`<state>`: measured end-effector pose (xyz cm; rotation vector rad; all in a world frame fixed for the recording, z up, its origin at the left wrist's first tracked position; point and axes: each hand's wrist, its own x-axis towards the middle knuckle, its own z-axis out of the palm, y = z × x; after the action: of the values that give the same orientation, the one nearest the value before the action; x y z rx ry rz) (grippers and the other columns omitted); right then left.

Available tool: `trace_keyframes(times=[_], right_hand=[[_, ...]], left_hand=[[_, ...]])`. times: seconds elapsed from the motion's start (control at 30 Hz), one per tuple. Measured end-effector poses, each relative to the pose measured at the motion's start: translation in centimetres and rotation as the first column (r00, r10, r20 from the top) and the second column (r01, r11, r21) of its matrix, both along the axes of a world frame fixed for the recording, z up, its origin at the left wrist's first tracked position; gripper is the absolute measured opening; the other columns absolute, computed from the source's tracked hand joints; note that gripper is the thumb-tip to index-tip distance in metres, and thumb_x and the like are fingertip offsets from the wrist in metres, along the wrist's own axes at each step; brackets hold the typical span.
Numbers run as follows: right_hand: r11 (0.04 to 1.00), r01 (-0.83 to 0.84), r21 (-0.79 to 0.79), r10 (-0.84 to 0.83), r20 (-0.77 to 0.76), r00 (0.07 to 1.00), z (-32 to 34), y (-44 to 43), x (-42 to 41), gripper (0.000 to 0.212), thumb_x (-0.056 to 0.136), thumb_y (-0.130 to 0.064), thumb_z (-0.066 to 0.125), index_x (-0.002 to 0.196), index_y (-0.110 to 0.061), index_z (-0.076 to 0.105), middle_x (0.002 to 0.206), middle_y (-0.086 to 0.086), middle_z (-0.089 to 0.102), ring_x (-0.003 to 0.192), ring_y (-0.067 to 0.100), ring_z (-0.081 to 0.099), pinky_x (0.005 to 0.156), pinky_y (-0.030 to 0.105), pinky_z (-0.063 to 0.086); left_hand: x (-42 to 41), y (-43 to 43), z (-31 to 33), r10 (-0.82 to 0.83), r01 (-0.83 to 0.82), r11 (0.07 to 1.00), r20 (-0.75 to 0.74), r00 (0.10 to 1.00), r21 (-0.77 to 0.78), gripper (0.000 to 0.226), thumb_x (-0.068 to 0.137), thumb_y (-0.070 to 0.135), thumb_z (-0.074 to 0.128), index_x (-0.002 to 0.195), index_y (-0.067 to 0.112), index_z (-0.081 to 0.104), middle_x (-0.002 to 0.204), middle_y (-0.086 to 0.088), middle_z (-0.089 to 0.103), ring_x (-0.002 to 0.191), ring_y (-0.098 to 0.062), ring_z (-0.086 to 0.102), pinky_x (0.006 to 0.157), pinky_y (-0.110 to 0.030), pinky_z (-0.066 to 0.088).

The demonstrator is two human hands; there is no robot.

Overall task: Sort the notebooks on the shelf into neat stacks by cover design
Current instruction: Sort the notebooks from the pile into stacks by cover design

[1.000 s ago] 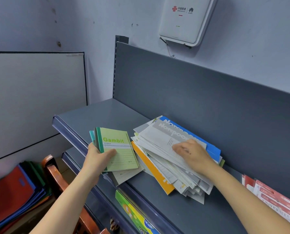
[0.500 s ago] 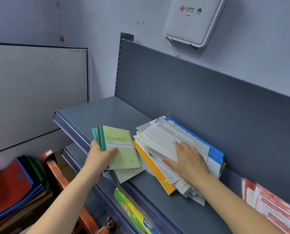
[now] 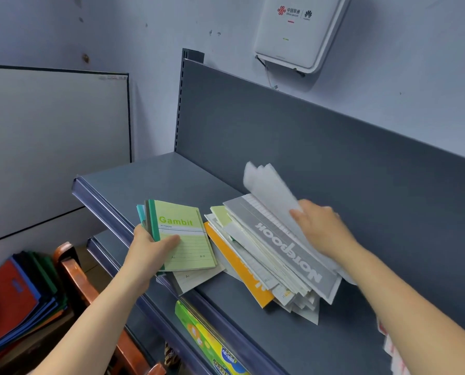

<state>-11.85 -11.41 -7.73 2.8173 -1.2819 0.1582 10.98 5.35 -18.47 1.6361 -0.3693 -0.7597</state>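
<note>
Grey metal shelf (image 3: 171,180), notebooks all over it. The left hand (image 3: 147,247) sits at about 8 o'clock in the view and is clamped on a small bunch of notebooks, thumb pressed flat on top of the green Gambit notebook (image 3: 184,236), the other fingers underneath and out of sight. That bunch hangs at the shelf's front edge.

At 3 o'clock from it is the messy pile (image 3: 269,266), fanned out flat on the shelf, with a grey Notebook cover (image 3: 285,244) on top and an orange one (image 3: 242,269) sticking out at the pile's 8 o'clock side.

The right hand (image 3: 320,226) is at the pile's 1 o'clock corner, fingers closed on a few blurry white sheets (image 3: 269,188), lifted and curling up toward 12.
</note>
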Motion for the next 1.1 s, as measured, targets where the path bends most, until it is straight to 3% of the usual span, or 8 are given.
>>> trace_keyframes(times=[0.07,0.2,0.43,0.53,0.67,0.77,0.93,1.1], right_hand=[[0.993,-0.082,-0.087,0.064,-0.193,0.979,-2.1,1.4,1.1,0.022,0.101,-0.028,0.037,0.118,-0.018,0.047,0.118,0.003,0.054,0.095,0.028,0.052,0.082,0.038,0.042],[0.991,-0.056,-0.124,0.017,-0.300,0.954,-5.3,2.6,1.8,0.070,0.094,-0.061,0.029,0.148,-0.017,0.019,0.143,0.003,0.038,0.122,0.024,0.040,0.088,0.034,0.043],[0.997,-0.055,0.059,0.062,-0.124,0.990,-4.9,1.1,1.6,0.055,0.097,-0.047,0.034,0.144,-0.020,0.029,0.139,0.003,0.043,0.123,0.025,0.040,0.097,0.036,0.040],[0.999,-0.046,0.026,0.048,-0.081,0.996,-3.2,-0.3,1.6,0.040,0.098,-0.031,0.031,0.137,-0.019,0.035,0.122,0.009,0.056,0.107,0.035,0.050,0.089,0.041,0.043],[0.978,-0.010,0.210,-0.020,0.142,0.990,0.5,-3.0,0.1,0.040,0.098,-0.037,0.034,0.137,-0.031,0.041,0.118,0.002,0.059,0.109,0.031,0.051,0.087,0.040,0.045],[0.971,-0.053,0.235,0.015,0.163,0.987,1.3,-3.7,-0.2,0.040,0.097,-0.038,0.039,0.137,-0.035,0.041,0.123,-0.002,0.060,0.111,0.026,0.053,0.088,0.039,0.045],[0.975,-0.092,0.204,0.097,-0.016,0.995,-0.7,-1.7,0.6,0.057,0.097,-0.046,0.041,0.148,-0.037,0.019,0.137,0.005,0.050,0.126,0.035,0.043,0.102,0.045,0.038],[0.937,-0.187,0.295,0.263,-0.244,0.933,-1.7,0.4,-1.5,0.093,0.078,-0.047,0.069,0.151,-0.034,0.012,0.158,-0.010,0.017,0.143,0.012,0.019,0.114,0.029,0.022]], left_hand=[[0.1,0.0,-0.1,-0.007,0.007,1.000,0.006,1.000,-0.003,0.045,0.088,0.014,0.065,0.123,0.014,0.037,0.115,-0.004,0.062,0.100,-0.026,0.064,0.083,-0.048,0.056],[0.5,0.0,-0.4,-0.015,0.015,1.000,0.010,1.000,-0.001,0.047,0.087,0.016,0.067,0.125,0.014,0.040,0.117,-0.004,0.063,0.100,-0.026,0.065,0.084,-0.049,0.056],[0.5,0.0,-0.5,-0.013,0.013,1.000,0.004,1.000,0.001,0.047,0.087,0.017,0.067,0.125,0.014,0.039,0.116,-0.003,0.063,0.099,-0.025,0.065,0.083,-0.049,0.057],[0.5,0.0,-0.5,-0.015,0.015,1.000,0.006,1.000,0.005,0.046,0.087,0.017,0.067,0.124,0.014,0.040,0.115,-0.003,0.063,0.100,-0.026,0.065,0.085,-0.050,0.056],[0.7,-0.1,-0.7,-0.018,0.018,1.000,-0.001,1.000,0.000,0.046,0.086,0.017,0.068,0.125,0.014,0.043,0.116,-0.003,0.064,0.100,-0.025,0.065,0.085,-0.050,0.055],[0.8,-0.1,-0.8,-0.018,0.018,1.000,0.006,1.000,0.004,0.047,0.086,0.018,0.068,0.126,0.014,0.043,0.115,-0.003,0.065,0.099,-0.026,0.065,0.085,-0.051,0.055],[0.7,-0.2,-0.7,-0.017,0.017,1.000,0.018,1.000,0.004,0.046,0.087,0.016,0.067,0.127,0.012,0.043,0.116,-0.005,0.064,0.100,-0.026,0.065,0.084,-0.049,0.056],[0.6,-0.1,-0.3,-0.023,0.023,1.000,0.015,1.000,0.001,0.046,0.088,0.014,0.067,0.127,0.011,0.044,0.118,-0.006,0.064,0.100,-0.027,0.065,0.084,-0.049,0.055]])
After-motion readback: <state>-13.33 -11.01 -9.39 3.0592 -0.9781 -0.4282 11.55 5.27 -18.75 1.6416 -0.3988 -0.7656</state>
